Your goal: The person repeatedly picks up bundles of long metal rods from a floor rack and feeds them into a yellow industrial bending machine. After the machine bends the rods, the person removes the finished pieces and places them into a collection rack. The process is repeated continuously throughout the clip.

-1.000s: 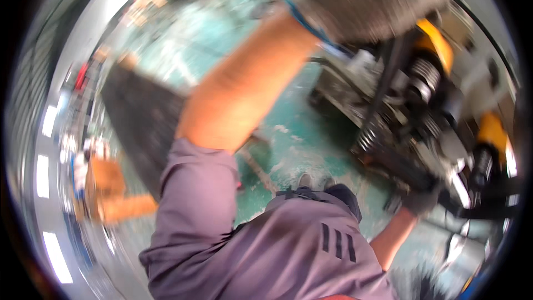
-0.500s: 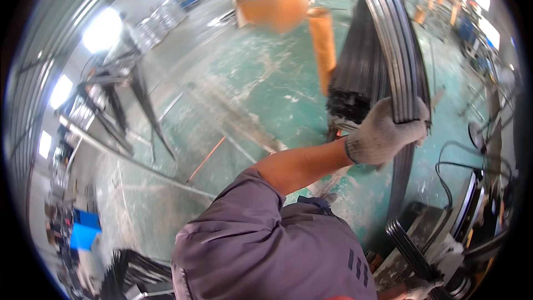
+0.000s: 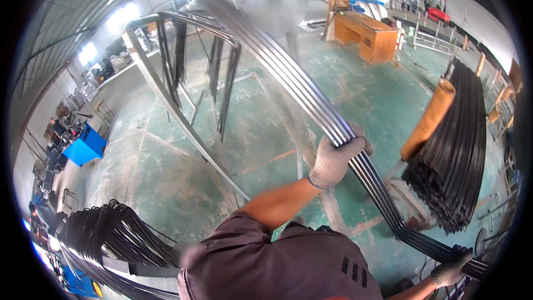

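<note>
A bundle of several long, shiny metal tubes (image 3: 300,80) runs slanting from the far upper left to the lower right, bent near its lower end. My left hand (image 3: 333,161), in a pale knit glove, is closed round the straight part of the bundle. Further down, past the bend, my right hand (image 3: 452,269), gloved too, is closed on the dark end of the same tubes at the lower right. The tubes' far end reaches close to a rack, and I cannot tell whether it touches.
A metal rack (image 3: 183,128) with bent dark tubes (image 3: 179,55) hanging on it stands ahead left. Many bent tubes (image 3: 105,228) lie lower left. Rightward are a stack of dark tubes (image 3: 463,150) and a brown roll (image 3: 430,116). Beyond stand a wooden desk (image 3: 363,36) and a blue box (image 3: 86,144).
The bundle has swung from upright on the right to a slant toward the left rack, with both hands still on it. My view has turned; the dark stack now appears further right.
</note>
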Tool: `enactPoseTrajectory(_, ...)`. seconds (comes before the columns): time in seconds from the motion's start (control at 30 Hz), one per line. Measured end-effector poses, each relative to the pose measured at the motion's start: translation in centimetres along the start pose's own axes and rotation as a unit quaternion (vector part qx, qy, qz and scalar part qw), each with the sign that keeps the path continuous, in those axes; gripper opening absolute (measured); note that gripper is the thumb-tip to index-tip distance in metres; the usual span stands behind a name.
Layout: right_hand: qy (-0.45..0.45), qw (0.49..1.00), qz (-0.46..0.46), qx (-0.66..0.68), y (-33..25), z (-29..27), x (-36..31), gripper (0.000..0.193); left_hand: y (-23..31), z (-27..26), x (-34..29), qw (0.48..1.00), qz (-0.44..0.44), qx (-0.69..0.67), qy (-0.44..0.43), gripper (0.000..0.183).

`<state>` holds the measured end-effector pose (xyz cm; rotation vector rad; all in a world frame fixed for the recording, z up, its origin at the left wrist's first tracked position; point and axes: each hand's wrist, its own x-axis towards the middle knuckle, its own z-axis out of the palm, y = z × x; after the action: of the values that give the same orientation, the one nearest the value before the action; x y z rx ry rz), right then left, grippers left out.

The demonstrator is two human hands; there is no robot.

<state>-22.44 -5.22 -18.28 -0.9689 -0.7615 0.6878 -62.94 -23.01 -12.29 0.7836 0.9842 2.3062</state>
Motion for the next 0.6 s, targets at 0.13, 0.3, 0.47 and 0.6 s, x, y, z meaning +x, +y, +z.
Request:
enactPoseTrajectory(0.13, -0.036, 0.998, -0.043, -0.01, -1.3, 9.6, -1.9, 0.038, 1.2, -5.7, 2.1, 0.997, 0.019, -0.012, 0.073, 0.015)
enactPoseTrajectory(0.3, -0.194, 0.974, -0.109, -0.046, -1.1, 18.9, 0.7, 0.041, 3.8, -11.6, 4.5, 0.984, 0.08, -0.085, 0.131, 0.019)
enactPoseTrajectory(0.47, -0.326, 0.897, -0.294, -0.051, -9.4, 34.4, -7.6, 0.03, 7.8, -17.1, 6.0, 0.965, 0.076, -0.104, 0.227, 0.008)
enactPoseTrajectory(0.6, -0.441, 0.844, -0.299, -0.066, -21.3, 41.9, -23.3, 0.033, 9.2, -26.0, 5.8, 0.902, 0.13, -0.289, 0.292, 0.004)
